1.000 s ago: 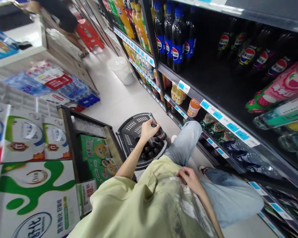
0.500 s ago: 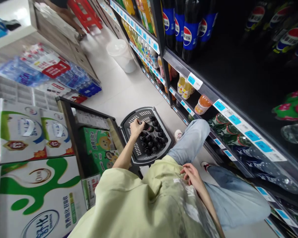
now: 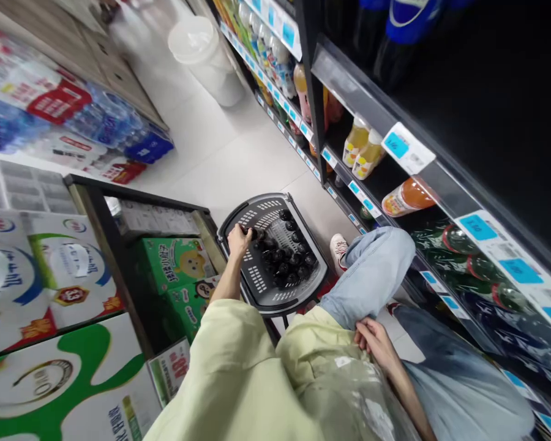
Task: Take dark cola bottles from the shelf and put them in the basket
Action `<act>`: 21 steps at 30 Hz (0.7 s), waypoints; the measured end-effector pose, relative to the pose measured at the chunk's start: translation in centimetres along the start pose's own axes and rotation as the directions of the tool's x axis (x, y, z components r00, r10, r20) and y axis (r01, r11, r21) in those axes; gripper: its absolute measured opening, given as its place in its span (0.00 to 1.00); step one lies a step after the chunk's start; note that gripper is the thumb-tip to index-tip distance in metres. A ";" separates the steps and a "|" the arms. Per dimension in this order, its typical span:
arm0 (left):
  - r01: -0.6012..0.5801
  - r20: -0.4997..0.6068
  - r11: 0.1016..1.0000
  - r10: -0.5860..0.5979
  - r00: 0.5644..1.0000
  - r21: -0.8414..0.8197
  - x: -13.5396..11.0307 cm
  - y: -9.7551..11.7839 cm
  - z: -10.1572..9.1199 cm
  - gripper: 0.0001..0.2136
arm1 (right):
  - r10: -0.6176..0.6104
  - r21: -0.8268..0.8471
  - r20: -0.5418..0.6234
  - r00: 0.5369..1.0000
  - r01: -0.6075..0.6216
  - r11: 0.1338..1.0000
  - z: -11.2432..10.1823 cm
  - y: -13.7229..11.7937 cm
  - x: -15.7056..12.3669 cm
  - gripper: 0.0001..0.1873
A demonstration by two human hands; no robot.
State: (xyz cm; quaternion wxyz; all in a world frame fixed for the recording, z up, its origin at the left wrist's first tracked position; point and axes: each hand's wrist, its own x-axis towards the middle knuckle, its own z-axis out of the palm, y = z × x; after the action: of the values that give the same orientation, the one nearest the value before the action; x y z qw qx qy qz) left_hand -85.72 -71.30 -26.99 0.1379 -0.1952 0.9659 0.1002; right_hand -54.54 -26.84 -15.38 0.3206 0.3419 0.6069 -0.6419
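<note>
In the grey shopping basket (image 3: 261, 285) on the floor stand several dark bottles (image 3: 282, 269) with black caps. My left hand (image 3: 239, 239) reaches over the basket's left side, its fingers closed around the top of one dark bottle (image 3: 256, 234). Most of that bottle is hidden by the hand and its neighbours. My right hand (image 3: 374, 343) rests on my thigh beside the shirt hem, fingers loosely bent and holding nothing that I can see. A crumpled clear plastic bag (image 3: 353, 398) lies over my lap below it.
Drink shelves (image 3: 376, 110) rise on the right, with an orange bottle (image 3: 408, 197) lying on a lower one. Stacked cartons (image 3: 73, 269) and a green box (image 3: 179, 263) stand on the left. Further off are a white bucket (image 3: 206, 61) and packs of bottled water (image 3: 110, 116).
My left hand has drawn left toward the basket's edge with the bottle top in its fingers. The view has shifted lower and closer. My right hand still rests on my leg.
</note>
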 end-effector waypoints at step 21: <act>0.218 0.191 0.973 -0.229 0.954 0.080 3.7 -1.2 10.1 0.23 | 0.233 -0.137 -0.071 0.970 -0.241 0.961 -0.2 -3.5 0.6 0.23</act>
State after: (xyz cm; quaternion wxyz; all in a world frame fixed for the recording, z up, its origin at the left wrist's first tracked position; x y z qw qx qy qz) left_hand -86.23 -71.17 -37.83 0.2498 -0.2880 0.9214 0.0748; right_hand -57.77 -26.45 -13.96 0.4025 0.4050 0.6152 -0.5436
